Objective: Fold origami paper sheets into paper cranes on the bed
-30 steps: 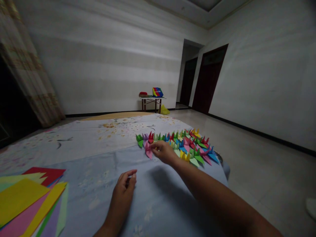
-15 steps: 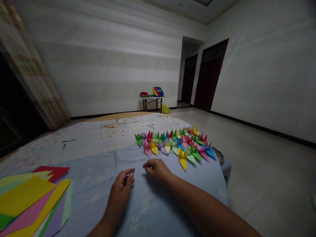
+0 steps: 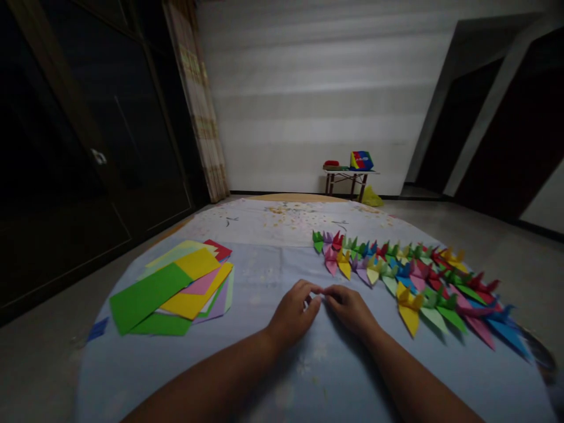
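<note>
My left hand [image 3: 297,305] rests low over the blue cloth, fingers loosely curled and a gap showing between thumb and index finger, with nothing in it. Close against its fingertips is my right hand [image 3: 352,308], its fingers bent and drawn together; no object shows in them. To the right stand rows of folded paper cranes in many colours, among them a yellow paper crane [image 3: 409,308] at the near end. Left of my hands lies a fanned pile of coloured paper sheets, with a green sheet [image 3: 150,294] on top.
A patterned tablecloth [image 3: 259,358] covers the round table. Blue tape [image 3: 97,329] sticks to its left edge. By the far wall, a small table [image 3: 348,173] bears a colourful bag [image 3: 362,160], with a yellow plastic bag [image 3: 371,197] on the floor beside it.
The view has swung left, bringing the whole paper pile and the dark glass door into sight. My hands have come together, fingertips meeting where a gap was before.
</note>
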Tool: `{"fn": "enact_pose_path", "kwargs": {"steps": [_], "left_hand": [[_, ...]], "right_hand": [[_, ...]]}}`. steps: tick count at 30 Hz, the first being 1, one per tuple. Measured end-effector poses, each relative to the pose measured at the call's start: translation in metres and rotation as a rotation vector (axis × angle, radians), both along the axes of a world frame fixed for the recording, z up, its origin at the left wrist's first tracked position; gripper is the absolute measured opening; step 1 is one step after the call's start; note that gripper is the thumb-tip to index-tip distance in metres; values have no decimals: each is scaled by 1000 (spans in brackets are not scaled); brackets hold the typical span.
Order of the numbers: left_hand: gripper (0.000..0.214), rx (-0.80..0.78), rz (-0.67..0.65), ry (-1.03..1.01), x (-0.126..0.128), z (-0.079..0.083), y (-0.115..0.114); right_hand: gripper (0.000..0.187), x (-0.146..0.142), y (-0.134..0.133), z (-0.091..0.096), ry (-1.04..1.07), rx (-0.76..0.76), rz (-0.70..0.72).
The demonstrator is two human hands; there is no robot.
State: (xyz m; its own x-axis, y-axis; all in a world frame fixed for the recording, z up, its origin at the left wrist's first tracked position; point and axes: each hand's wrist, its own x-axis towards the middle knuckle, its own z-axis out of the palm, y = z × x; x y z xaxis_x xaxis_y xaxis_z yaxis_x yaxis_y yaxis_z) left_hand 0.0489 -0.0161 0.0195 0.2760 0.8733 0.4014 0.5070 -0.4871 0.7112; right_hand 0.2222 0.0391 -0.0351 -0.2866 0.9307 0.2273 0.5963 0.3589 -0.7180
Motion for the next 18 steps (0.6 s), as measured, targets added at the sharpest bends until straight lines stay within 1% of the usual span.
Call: {"fn": "enact_pose_path", "kwargs": {"steps": [4,7,10,15,18], "left_hand": [[22,17,-22,96,-12,15,10],[22,15,30,175,-34,20,18],[23,2,141,252,-66,18,18],[29,-17,405,394,-125,6,5],[33,-10,495,476,-152,2,-2]], "right_hand": [[25,1,0,-1,-12,-3,-8],[25,1,0,-2,-20,-23,-15],[25,2,1,-3,-30,-33,-17],[24,2,2,-3,-62,-8,-12],[24,1,-1,3,-82,-7,-25]]}}
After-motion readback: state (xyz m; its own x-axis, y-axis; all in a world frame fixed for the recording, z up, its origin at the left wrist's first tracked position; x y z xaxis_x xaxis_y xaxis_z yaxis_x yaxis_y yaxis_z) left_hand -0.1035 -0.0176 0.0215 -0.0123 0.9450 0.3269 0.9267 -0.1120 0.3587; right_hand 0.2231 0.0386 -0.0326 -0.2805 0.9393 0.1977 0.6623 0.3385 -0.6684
